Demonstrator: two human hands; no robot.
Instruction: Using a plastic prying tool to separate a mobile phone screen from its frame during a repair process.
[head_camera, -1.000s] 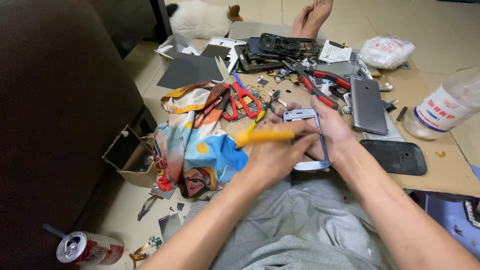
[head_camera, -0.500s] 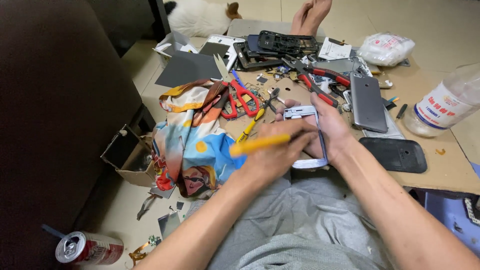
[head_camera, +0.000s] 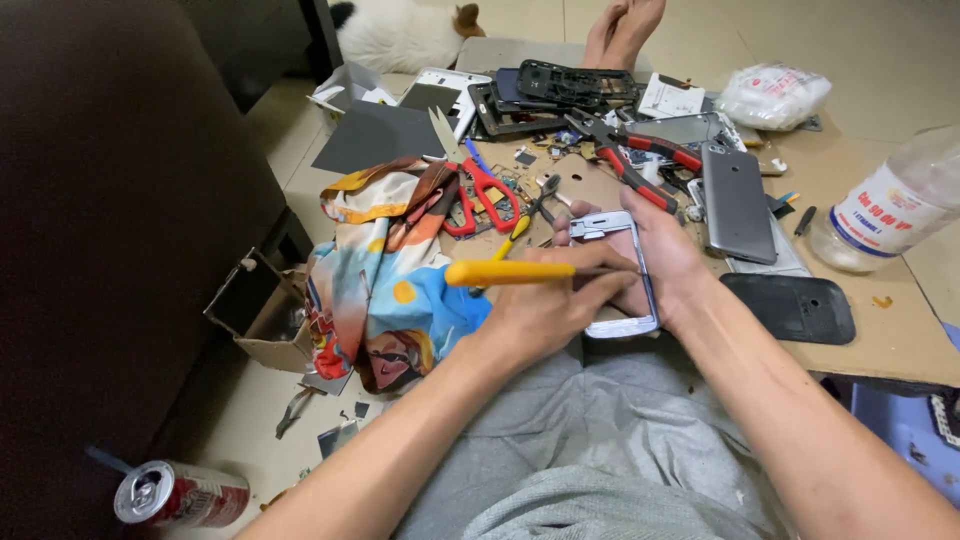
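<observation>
My left hand (head_camera: 548, 312) grips a yellow-handled screwdriver (head_camera: 508, 272). It lies about level, with its tip pointing right into a silver phone frame (head_camera: 632, 322). My right hand (head_camera: 668, 262) holds that frame from behind, fingers curled over its top edge. Both hands are over my lap, at the near edge of a cardboard sheet (head_camera: 900, 330). The screwdriver's tip is hidden between my hands.
Red scissors (head_camera: 482, 190), red-handled pliers (head_camera: 640, 165), a grey phone (head_camera: 737, 202), a black phone back (head_camera: 792, 307) and several phone parts lie on the cardboard. A colourful cloth (head_camera: 385, 290) is on the left. A plastic bottle (head_camera: 885, 210) stands right, a drink can (head_camera: 180, 494) lower left.
The yellow screwdriver has swung from a slant to nearly level. My hands stay on the phone frame in about the same place.
</observation>
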